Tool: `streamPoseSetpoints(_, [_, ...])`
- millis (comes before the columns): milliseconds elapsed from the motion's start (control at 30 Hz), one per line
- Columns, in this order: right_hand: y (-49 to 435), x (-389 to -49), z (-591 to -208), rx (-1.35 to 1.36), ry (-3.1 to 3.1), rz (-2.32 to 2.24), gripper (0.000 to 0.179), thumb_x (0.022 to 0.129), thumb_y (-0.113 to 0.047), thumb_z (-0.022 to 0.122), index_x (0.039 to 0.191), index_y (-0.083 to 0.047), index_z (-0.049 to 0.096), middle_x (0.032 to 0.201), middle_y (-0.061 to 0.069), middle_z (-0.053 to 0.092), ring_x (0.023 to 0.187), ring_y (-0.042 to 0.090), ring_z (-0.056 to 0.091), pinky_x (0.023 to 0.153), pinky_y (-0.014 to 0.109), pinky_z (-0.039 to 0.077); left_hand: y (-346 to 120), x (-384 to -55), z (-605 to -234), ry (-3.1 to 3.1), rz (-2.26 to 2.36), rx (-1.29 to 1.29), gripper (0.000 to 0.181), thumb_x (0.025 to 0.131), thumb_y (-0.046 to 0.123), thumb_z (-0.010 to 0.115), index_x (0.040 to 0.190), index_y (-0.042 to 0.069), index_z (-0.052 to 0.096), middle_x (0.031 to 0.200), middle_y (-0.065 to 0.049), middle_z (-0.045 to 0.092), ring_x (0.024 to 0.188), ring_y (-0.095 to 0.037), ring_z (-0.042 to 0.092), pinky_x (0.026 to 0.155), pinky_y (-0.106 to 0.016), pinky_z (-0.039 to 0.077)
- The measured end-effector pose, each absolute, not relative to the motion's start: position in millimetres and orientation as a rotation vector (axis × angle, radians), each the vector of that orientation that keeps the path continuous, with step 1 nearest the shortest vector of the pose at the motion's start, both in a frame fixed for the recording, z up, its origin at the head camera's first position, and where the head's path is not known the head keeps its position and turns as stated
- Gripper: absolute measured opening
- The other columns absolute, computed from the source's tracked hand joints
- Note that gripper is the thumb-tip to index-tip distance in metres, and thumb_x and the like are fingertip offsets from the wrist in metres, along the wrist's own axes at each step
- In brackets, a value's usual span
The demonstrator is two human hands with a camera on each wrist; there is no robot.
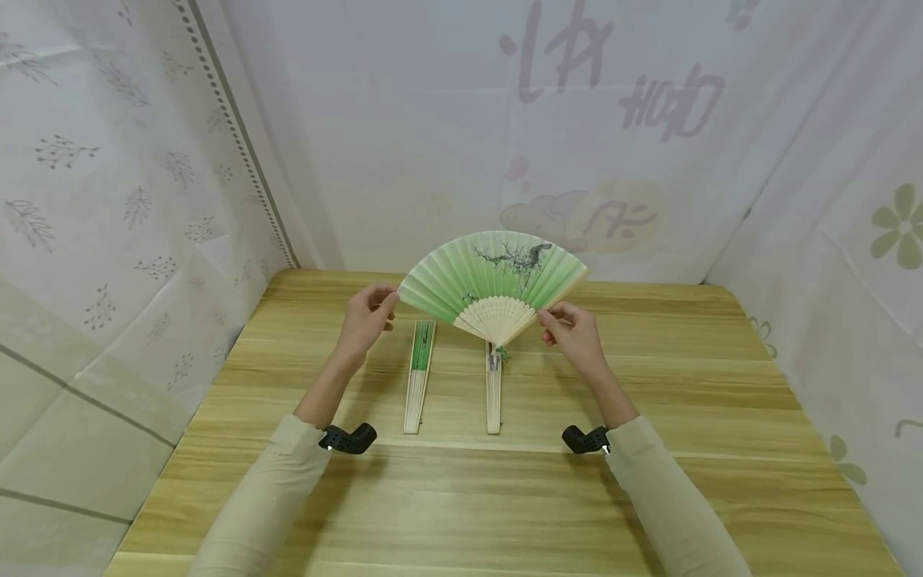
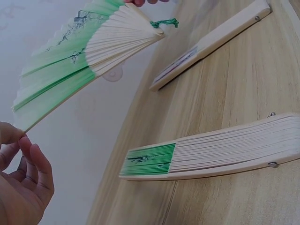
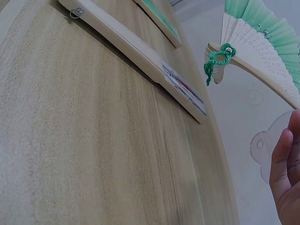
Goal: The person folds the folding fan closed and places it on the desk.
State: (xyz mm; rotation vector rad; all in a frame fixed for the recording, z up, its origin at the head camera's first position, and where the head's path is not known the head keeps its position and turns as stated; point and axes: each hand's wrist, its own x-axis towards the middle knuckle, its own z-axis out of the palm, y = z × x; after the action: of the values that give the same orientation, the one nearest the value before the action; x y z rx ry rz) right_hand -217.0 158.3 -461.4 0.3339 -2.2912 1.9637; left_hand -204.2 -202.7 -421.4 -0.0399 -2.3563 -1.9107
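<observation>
A green folding fan [image 1: 497, 276] is spread wide above the table, with a dark branch painted on its leaf and pale pierced ribs. My left hand [image 1: 369, 319] pinches the leaf's left outer corner between thumb and fingers. On the other side my right hand [image 1: 574, 332] grips the right outer rib near the lower part of the leaf. A green knotted cord [image 3: 219, 60] hangs from the pivot. Below lie two folded fans: one with a green leaf [image 2: 150, 159] at left, and one with a white, patterned leaf [image 3: 183, 91], its top partly hidden behind the pivot in the head view.
The wooden table [image 1: 461, 513] reaches back to a printed cloth wall [image 1: 404, 120], with more cloth at both sides. Black wrist cameras [image 1: 349, 438] sit at both sleeve cuffs.
</observation>
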Motion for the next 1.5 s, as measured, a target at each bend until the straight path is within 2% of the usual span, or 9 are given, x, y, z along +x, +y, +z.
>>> streamPoseSetpoints(167, [157.3,-216.8,-460.1,0.337,-2.284,1.965,0.028,0.099,-0.018,0.070,0.101,0.010,0.067,0.085,0.016,0.064,0.067,0.031,0.063,0.062,0.033,0.058,-201.3,-205.1,-419.4,-2.355,-1.917,-0.040,0.031,0.106,0.019,0.059,0.126,-0.005,0.061,0.107,-0.010,0.063,0.081,-0.016,0.054,0.068,-0.023,0.054])
streamPoseSetpoints(433, [156.3,-218.3,-458.5,0.368,-2.279,1.982,0.027,0.100,-0.011,0.068,0.102,0.017,0.064,0.084,0.012,0.065,0.064,0.017,0.062,0.060,0.027,0.056,-199.0,-206.0,-417.1,-2.348,-1.907,-0.073,0.026,0.106,0.015,0.058,0.124,-0.004,0.062,0.102,-0.010,0.060,0.079,-0.016,0.053,0.066,-0.024,0.054])
streamPoseSetpoints(600, [154.5,-213.0,-446.5,0.377,-2.286,2.006,0.022,0.100,-0.005,0.066,0.101,0.017,0.065,0.085,0.013,0.065,0.067,0.034,0.064,0.061,0.030,0.057,-197.8,-206.3,-416.7,-2.349,-1.900,-0.070,0.029,0.106,0.016,0.058,0.124,-0.005,0.061,0.101,-0.009,0.060,0.079,-0.016,0.054,0.066,-0.023,0.054])
streamPoseSetpoints(700, [153.4,-213.9,-446.4,0.419,-2.277,1.987,0.019,0.099,-0.002,0.066,0.101,0.017,0.065,0.085,0.015,0.066,0.067,0.037,0.064,0.060,0.031,0.058,-195.4,-205.9,-413.6,-2.341,-1.923,-0.065,0.030,0.106,0.016,0.059,0.125,-0.006,0.062,0.100,-0.008,0.060,0.079,-0.016,0.054,0.066,-0.024,0.054])
streamPoseSetpoints(833, [149.7,-219.6,-457.2,0.447,-2.246,1.981,0.020,0.099,-0.006,0.069,0.100,0.013,0.068,0.091,0.026,0.066,0.063,0.023,0.065,0.059,0.029,0.057,-189.8,-203.6,-407.8,-2.324,-1.938,-0.081,0.028,0.105,0.013,0.059,0.123,-0.008,0.062,0.098,-0.008,0.059,0.078,-0.018,0.054,0.065,-0.024,0.053])
streamPoseSetpoints(967, [146.4,-219.4,-459.9,0.447,-2.240,2.005,0.021,0.099,-0.010,0.069,0.100,0.011,0.069,0.099,0.038,0.060,0.064,0.021,0.063,0.060,0.027,0.056,-188.0,-207.8,-414.6,-2.314,-1.937,-0.107,0.028,0.105,0.015,0.060,0.122,-0.007,0.063,0.095,-0.008,0.059,0.078,-0.020,0.053,0.064,-0.024,0.054])
streamPoseSetpoints(1267, [146.2,-218.4,-459.0,0.420,-2.243,2.045,0.023,0.099,-0.011,0.069,0.101,0.012,0.068,0.102,0.040,0.058,0.064,0.016,0.061,0.060,0.026,0.055,-182.0,-193.1,-389.3,-2.340,-1.952,-0.103,0.026,0.105,0.006,0.056,0.123,-0.013,0.060,0.093,-0.006,0.058,0.079,-0.025,0.053,0.065,-0.026,0.054])
streamPoseSetpoints(1367, [146.6,-218.4,-458.4,0.412,-2.248,2.046,0.023,0.099,-0.010,0.069,0.102,0.012,0.068,0.102,0.040,0.059,0.065,0.019,0.062,0.060,0.025,0.055,-179.2,-186.8,-381.0,-2.347,-1.936,-0.112,0.026,0.105,0.005,0.056,0.122,-0.014,0.060,0.092,-0.006,0.057,0.079,-0.025,0.054,0.065,-0.026,0.054])
streamPoseSetpoints(1500, [146.7,-218.6,-457.2,0.417,-2.266,2.028,0.021,0.099,-0.007,0.068,0.104,0.013,0.068,0.103,0.040,0.060,0.069,0.034,0.065,0.061,0.027,0.057,-178.7,-187.2,-381.2,-2.344,-1.933,-0.122,0.026,0.105,0.005,0.056,0.122,-0.015,0.060,0.090,-0.006,0.057,0.081,-0.028,0.054,0.065,-0.025,0.054])
